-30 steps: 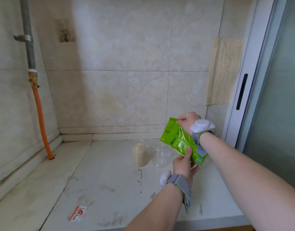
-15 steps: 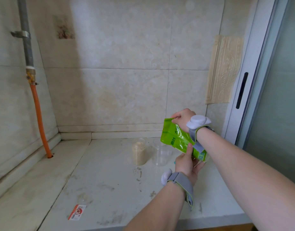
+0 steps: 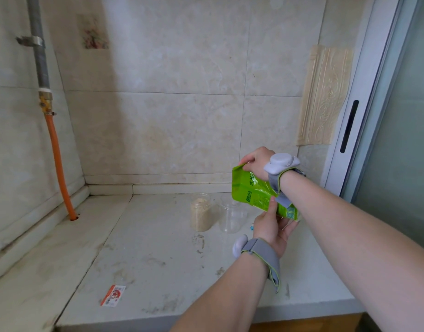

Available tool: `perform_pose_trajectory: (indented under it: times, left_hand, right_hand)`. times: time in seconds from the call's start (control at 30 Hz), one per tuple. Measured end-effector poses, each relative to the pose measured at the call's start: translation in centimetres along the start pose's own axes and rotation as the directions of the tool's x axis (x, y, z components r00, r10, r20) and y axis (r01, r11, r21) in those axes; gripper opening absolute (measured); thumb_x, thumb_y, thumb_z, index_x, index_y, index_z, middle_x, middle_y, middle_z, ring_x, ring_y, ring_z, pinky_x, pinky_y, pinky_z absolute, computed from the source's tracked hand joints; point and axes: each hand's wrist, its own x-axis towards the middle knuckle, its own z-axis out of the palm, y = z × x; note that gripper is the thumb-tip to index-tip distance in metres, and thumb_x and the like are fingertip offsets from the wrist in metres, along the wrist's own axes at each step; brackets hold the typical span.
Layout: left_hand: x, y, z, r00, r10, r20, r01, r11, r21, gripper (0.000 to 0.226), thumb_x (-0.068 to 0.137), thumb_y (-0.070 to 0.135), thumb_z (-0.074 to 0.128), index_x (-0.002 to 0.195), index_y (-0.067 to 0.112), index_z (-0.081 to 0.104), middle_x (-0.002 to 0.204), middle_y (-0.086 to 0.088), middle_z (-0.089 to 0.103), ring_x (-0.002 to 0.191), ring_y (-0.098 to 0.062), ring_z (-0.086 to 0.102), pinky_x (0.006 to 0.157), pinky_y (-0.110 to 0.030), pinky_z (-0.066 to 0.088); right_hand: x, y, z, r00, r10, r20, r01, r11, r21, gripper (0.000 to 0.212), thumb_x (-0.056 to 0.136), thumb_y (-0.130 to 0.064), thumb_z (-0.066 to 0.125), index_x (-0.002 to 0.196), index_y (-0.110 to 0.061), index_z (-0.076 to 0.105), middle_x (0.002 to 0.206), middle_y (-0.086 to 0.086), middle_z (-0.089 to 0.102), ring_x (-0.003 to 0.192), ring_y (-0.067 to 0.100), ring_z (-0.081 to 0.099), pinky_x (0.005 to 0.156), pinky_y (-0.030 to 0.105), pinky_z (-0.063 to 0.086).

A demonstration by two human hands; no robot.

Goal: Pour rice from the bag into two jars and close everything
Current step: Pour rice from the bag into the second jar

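A green rice bag point(image 3: 250, 190) is held tilted in the air above the counter's right side, its mouth up and to the left. My right hand point(image 3: 255, 162) pinches the bag's top edge. My left hand point(image 3: 270, 224) grips the bag's lower end from below, thumb on its front. Two clear lidless jars stand on the counter just left of the bag. The left jar point(image 3: 201, 212) is nearly full of rice. The right jar point(image 3: 232, 213) looks empty, and the bag's lower left corner overlaps its rim in view.
The stone counter point(image 3: 158, 255) ends in a front edge near the bottom. A small red and white packet point(image 3: 113, 295) lies near that edge. An orange hose point(image 3: 59, 168) runs down the left wall. A sliding door frame point(image 3: 354, 130) stands at right.
Both hands have raised the bag slightly and turned it more upright. The jars have not moved.
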Motion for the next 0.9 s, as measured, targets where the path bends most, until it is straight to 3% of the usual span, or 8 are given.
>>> perform_pose_trajectory:
  times: [0.1, 0.27, 0.57, 0.8, 0.9]
  left_hand:
    - [-0.6, 0.4, 0.2, 1.000, -0.002, 0.008, 0.003, 1.000, -0.013, 0.026, 0.096, 0.029, 0.054, 0.077, 0.010, 0.053, 0.043, 0.005, 0.057, 0.043, -0.008, 0.060, 0.057, -0.028, 0.058]
    - [-0.1, 0.5, 0.1, 1.000, 0.005, 0.030, -0.003, 0.998, -0.063, 0.025, 0.095, 0.031, 0.056, 0.090, 0.007, 0.061, 0.070, -0.007, 0.068, 0.066, -0.020, 0.069, 0.064, -0.035, 0.060]
    - [-0.1, 1.1, 0.3, 0.998, -0.003, 0.056, 0.012, 0.986, -0.164, 0.024, 0.095, 0.028, 0.055, 0.095, 0.004, 0.060, 0.088, -0.014, 0.067, 0.064, -0.021, 0.070, 0.057, -0.035, 0.060]
    - [-0.2, 1.4, 0.4, 0.999, -0.002, 0.045, 0.010, 0.984, -0.180, 0.024, 0.095, 0.029, 0.056, 0.093, 0.005, 0.060, 0.087, -0.014, 0.065, 0.070, -0.023, 0.068, 0.061, -0.036, 0.060]
    - [-0.4, 1.5, 0.5, 0.999, -0.007, 0.047, 0.017, 0.977, -0.211, 0.024, 0.095, 0.027, 0.057, 0.089, 0.004, 0.060, 0.074, -0.013, 0.067, 0.060, -0.021, 0.069, 0.055, -0.035, 0.060]
  right_hand:
    - [0.1, -0.1, 0.2, 1.000, -0.018, 0.000, 0.018, 1.000, -0.006, 0.025, 0.087, -0.016, 0.060, 0.102, -0.029, 0.074, 0.099, 0.002, 0.071, 0.096, 0.023, 0.065, 0.073, 0.018, 0.040]
    - [0.2, -0.7, 0.4, 0.997, -0.066, 0.028, 0.068, 0.997, -0.049, 0.028, 0.088, -0.015, 0.057, 0.101, -0.032, 0.074, 0.099, 0.003, 0.072, 0.091, 0.024, 0.066, 0.071, 0.021, 0.045]
    - [0.5, -1.5, 0.5, 0.988, -0.126, 0.089, 0.138, 0.980, -0.141, 0.034, 0.088, -0.009, 0.052, 0.103, -0.030, 0.074, 0.107, 0.002, 0.072, 0.098, 0.024, 0.064, 0.076, 0.019, 0.043]
    - [0.7, -1.7, 0.5, 0.984, -0.125, 0.130, 0.150, 0.968, -0.200, 0.037, 0.084, -0.008, 0.051, 0.098, -0.033, 0.075, 0.094, -0.003, 0.069, 0.098, 0.024, 0.066, 0.089, 0.029, 0.054]
    - [0.8, -1.8, 0.7, 0.982, -0.133, 0.131, 0.162, 0.957, -0.242, 0.042, 0.083, -0.005, 0.048, 0.098, -0.035, 0.075, 0.104, -0.002, 0.072, 0.098, 0.023, 0.065, 0.089, 0.030, 0.054]
